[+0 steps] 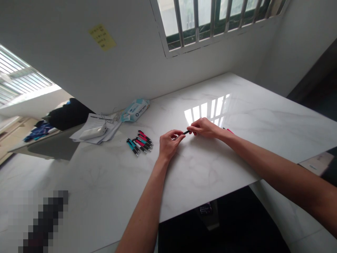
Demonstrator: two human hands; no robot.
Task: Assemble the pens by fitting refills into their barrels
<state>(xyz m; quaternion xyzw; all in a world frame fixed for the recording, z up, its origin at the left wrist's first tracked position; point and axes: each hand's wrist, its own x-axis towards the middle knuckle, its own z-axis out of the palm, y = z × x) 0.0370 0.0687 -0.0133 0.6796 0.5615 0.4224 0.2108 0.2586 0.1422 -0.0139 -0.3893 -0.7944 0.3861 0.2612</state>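
Note:
Above the marbled white table (205,165), both hands are closed on one pen (186,132), whose dark section shows between them. My left hand (170,142) pinches its left end with thumb and fingers, covering much of it. At its right end, the fingertips of my right hand (202,128) grip the pen. To the left of my left hand lies a group of several pens (139,142) in teal, red and white with black grips. Partly hidden behind my right forearm is a red and black item (229,131), likely another pen.
A wipes packet (135,110) lies near the wall. Left of it, a white power strip (93,132) with a cable rests on papers (76,135). A yellow note (102,37) is stuck to the wall, and a barred window (210,21) reflects on the tabletop.

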